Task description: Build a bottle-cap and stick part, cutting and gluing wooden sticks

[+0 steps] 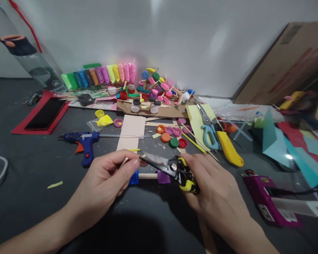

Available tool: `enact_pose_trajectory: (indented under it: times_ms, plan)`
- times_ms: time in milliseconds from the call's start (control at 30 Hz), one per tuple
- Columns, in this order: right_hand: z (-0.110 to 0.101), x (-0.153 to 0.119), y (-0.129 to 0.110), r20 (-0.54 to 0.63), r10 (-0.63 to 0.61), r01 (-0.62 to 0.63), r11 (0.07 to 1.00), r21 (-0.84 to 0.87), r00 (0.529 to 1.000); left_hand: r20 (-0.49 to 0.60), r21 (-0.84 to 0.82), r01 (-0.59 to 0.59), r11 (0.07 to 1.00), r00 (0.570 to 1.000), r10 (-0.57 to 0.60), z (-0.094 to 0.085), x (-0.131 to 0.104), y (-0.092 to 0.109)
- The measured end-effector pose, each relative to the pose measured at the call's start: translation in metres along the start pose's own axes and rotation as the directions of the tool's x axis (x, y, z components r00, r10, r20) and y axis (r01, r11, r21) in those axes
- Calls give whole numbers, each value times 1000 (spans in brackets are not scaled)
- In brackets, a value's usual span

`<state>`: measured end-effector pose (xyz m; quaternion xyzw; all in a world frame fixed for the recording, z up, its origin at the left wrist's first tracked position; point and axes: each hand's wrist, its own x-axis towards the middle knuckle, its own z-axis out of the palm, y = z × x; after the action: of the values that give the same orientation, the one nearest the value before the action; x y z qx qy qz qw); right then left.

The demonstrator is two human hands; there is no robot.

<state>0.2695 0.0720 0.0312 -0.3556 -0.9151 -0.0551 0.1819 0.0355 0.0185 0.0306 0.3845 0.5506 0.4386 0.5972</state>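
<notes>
One partly hidden stick [124,162] is pinched by the left hand [108,176] — right hand [214,188] grips cutters [174,167].

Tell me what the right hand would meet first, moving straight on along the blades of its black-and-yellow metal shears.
Likely the left hand, close by the tips of the shears; depth is unclear, so the thin, pale wooden stick it holds might come first.

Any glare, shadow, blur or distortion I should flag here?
Head view: pale glare on the white wall and a glint on the teal sheet; head view: dark shadow on the table at bottom centre; head view: magenta box soft at right, the snips crisper; head view: bottle leans outward, probably wide-angle distortion.
</notes>
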Motion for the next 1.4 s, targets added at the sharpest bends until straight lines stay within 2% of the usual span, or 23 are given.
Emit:
enact_pose_trajectory:
  times_ms: [333,600,733,967,1400]
  plan:
    - [0,2,-3,-7,1,-1,998,-57,1000,51,-181,72,981,997,-64,2,-2,0]
    - [4,0,-4,4,-8,8,999,-52,1000,70,-223,84,971,995,-70,3,0,-1]
    - [5,-1,-4,5,1,-1,1000,17,1000,64,-193,85,977,995,-73,4,0,1]
    - [5,0,-3,121,65,-92,969,231,991,20,-147,44,988,999,-42,4,-2,-1]
    - [7,0,-7,-18,17,-16,999,43,1000,-8,-148,25,989,1000,-26,5,-3,-1]
